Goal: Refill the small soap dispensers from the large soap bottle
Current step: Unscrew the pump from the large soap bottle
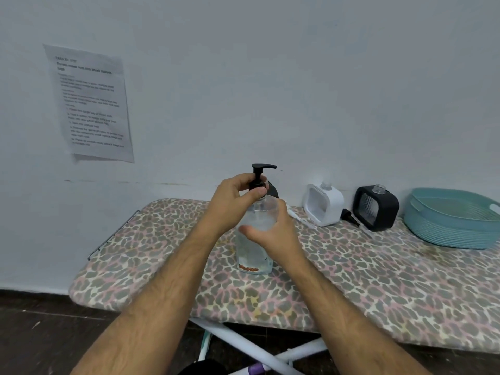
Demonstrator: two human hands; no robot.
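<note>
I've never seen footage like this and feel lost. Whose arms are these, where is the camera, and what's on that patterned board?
There is no machine here. A camera worn on a person's head looks down at their own bare arms. The left hand pinches the black pump of a clear soap bottle, while the right hand grips its body. It stands on an ironing board. Behind sit a white dispenser, a black dispenser and a teal basket.

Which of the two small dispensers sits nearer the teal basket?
The black dispenser; the white dispenser stands on its far side from the basket.
</note>
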